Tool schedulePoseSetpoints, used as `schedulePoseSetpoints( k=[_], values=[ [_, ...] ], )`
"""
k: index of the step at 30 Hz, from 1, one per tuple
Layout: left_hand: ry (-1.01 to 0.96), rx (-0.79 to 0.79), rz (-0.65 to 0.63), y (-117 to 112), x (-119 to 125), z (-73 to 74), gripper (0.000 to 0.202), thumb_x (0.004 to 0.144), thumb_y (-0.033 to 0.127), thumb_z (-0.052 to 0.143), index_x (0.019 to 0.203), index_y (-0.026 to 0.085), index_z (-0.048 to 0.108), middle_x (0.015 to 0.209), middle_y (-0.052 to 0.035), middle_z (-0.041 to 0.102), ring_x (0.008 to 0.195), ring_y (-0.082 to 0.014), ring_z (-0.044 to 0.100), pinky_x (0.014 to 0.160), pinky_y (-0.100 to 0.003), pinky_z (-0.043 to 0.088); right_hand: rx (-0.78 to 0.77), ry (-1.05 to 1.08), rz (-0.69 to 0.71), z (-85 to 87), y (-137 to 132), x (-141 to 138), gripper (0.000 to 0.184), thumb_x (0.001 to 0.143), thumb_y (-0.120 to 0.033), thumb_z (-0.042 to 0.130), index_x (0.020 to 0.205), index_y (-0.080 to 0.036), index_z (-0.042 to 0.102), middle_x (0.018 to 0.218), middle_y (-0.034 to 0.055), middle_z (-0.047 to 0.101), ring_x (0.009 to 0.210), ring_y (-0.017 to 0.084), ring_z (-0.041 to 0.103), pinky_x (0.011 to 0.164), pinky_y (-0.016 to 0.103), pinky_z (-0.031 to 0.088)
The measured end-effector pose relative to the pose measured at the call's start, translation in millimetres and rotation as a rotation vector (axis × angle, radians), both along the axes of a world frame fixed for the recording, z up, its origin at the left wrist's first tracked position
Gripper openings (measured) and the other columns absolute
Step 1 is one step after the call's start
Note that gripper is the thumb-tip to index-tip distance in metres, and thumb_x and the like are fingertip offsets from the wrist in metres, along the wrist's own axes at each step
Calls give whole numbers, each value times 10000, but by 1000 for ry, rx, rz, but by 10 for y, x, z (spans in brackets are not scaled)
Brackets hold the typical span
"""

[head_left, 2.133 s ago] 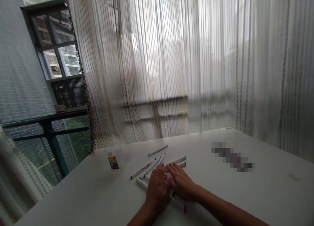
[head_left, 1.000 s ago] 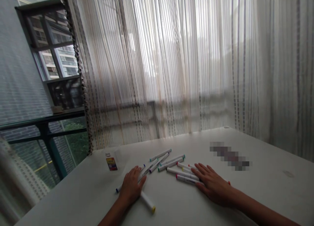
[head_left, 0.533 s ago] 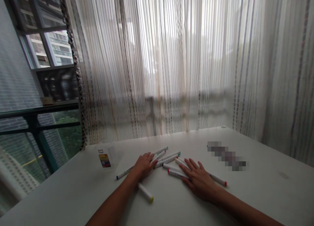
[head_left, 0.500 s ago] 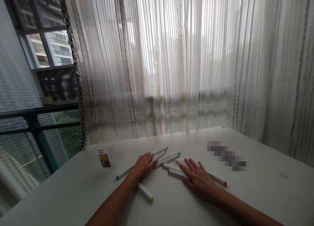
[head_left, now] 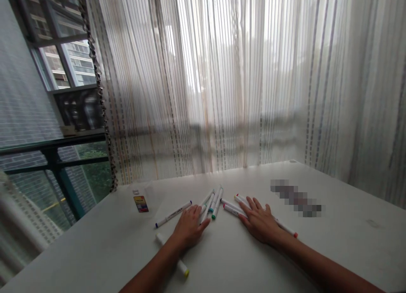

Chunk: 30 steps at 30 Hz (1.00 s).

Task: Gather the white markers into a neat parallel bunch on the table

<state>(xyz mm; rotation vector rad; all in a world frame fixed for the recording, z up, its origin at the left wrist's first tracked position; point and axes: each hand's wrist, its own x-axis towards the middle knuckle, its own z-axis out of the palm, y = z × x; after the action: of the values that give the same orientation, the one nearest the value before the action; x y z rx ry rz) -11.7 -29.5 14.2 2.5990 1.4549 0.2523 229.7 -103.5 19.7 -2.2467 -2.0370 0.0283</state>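
Observation:
Several white marker pens with coloured caps lie on a white table [head_left: 333, 250]. My left hand [head_left: 188, 231] rests flat, fingers apart, touching the near ends of a green-capped marker group [head_left: 215, 204]. A blue-tipped marker [head_left: 173, 214] lies just to its left, and a thick yellow-capped marker [head_left: 181, 267] runs under my left wrist. My right hand [head_left: 260, 220] lies flat, fingers spread, over markers with pink and yellow caps [head_left: 231, 207] and a red-tipped one [head_left: 287, 229]. Neither hand grips anything.
A small clear packet with a yellow and red label [head_left: 141, 203] sits at the table's far left. A blurred dark patch [head_left: 296, 197] lies at the far right. Sheer striped curtains [head_left: 241, 81] hang behind the table; a window and railing [head_left: 60, 153] stand left.
Both hands slid apart from the middle, spreading the markers, then moved over them again. The green-capped markers have turned to point away from me. The thick yellow-capped marker shifted nearer my left arm.

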Motion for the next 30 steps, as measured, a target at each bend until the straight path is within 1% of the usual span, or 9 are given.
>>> schedulePoseSetpoints(
  k=[5, 8, 11, 12, 14, 18, 23, 26, 30],
  values=[
    [-104, -9, 38, -235, -87, 55, 674, 875, 537, 329, 1372, 88, 408, 1474, -135, 363, 1371, -237, 327, 1140, -371, 254, 12, -7, -111, 8, 118, -137, 569, 921, -379, 242, 1453, -182, 282, 1505, 165, 262, 1376, 358, 217, 1015, 617, 211],
    [-95, 74, 114, -405, -435, -8, 638, 860, 549, 367, 1356, 156, 443, 1474, -99, 374, 1384, -248, 299, 1147, -446, 224, 11, 34, -125, 8, 175, -226, 590, 921, -444, 234, 1450, -190, 287, 1509, 153, 260, 1381, 356, 197, 1026, 601, 201],
    [11, 111, 347, -526, -906, -189, 593, 854, 526, 392, 1357, 217, 439, 1492, -75, 340, 1406, -300, 224, 1113, -597, 173, 15, 82, -109, 14, 256, -323, 662, 903, -553, 225, 1450, -185, 282, 1511, 156, 250, 1385, 361, 173, 1039, 601, 159],
    [37, 103, 401, -543, -1047, -256, 598, 852, 526, 394, 1358, 212, 438, 1487, -85, 347, 1404, -310, 223, 1104, -611, 176, 16, 96, -113, 20, 295, -363, 685, 896, -580, 222, 1449, -181, 285, 1510, 162, 248, 1385, 363, 166, 1040, 603, 144],
    [40, 109, 389, -525, -1267, -367, 604, 858, 530, 379, 1368, 209, 425, 1491, -83, 340, 1405, -303, 222, 1113, -592, 184, 15, 121, -136, 39, 386, -463, 721, 883, -616, 210, 1444, -171, 293, 1506, 178, 245, 1386, 367, 152, 1038, 609, 120],
    [-93, 187, 223, -291, -1501, -450, 572, 876, 506, 358, 1336, 184, 468, 1476, -95, 375, 1389, -253, 286, 1144, -489, 227, 20, 140, -163, 75, 539, -688, 789, 849, -660, 245, 1430, -131, 315, 1491, 226, 243, 1378, 387, 152, 1034, 603, 91],
    [-299, 330, 160, 121, -1574, -384, 528, 886, 508, 345, 1246, 174, 538, 1404, -102, 477, 1321, -229, 412, 1116, -431, 325, 51, 113, -96, 30, 585, -784, 800, 813, -636, 346, 1421, -116, 322, 1482, 246, 243, 1371, 415, 144, 1026, 618, 58],
    [-271, 226, 187, 256, -1462, -314, 555, 888, 509, 314, 1222, 141, 562, 1350, -122, 535, 1284, -248, 460, 1104, -443, 339, 32, 102, -70, -13, 574, -718, 757, 824, -588, 359, 1423, -128, 316, 1501, 225, 214, 1375, 407, 140, 1033, 610, 65],
    [-229, 42, 192, 221, -1163, -208, 607, 889, 523, 284, 1254, 112, 541, 1338, -124, 548, 1272, -251, 475, 1097, -424, 344, 8, 97, -57, -28, 537, -625, 680, 868, -526, 311, 1428, -140, 309, 1507, 207, 216, 1384, 375, 148, 1045, 590, 81]
  ],
)
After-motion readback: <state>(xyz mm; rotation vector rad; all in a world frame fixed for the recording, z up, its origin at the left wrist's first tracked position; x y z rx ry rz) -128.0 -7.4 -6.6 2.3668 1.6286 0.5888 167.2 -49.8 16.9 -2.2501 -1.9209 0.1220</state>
